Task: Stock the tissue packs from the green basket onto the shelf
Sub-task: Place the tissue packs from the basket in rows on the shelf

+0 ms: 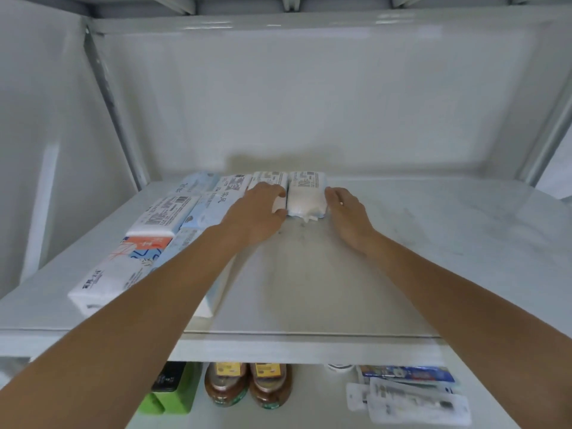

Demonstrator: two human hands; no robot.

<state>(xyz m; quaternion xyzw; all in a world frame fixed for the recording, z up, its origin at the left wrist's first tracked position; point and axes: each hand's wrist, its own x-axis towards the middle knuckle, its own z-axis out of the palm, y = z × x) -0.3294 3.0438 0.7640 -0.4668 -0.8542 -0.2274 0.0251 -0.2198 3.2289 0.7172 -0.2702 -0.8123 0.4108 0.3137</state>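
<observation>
Both arms reach deep onto the smooth white shelf. The left hand lies flat, fingers loose, on one crinkly plastic tissue pack; the right hand presses open fingers against its soft rectangular neighbour.

Shelf is pale grey-white, faintly marbled with dark smudges near the middle; back wall glossy white. Tissue packs: rear one white with grey-black label print and a blue edge, left ones white and light blue with black barcodes, front one white with an orange band and blue doodles. Below: green boxes, one black-topped, brown bottles with yellow labels, blue-and-white packets.
</observation>
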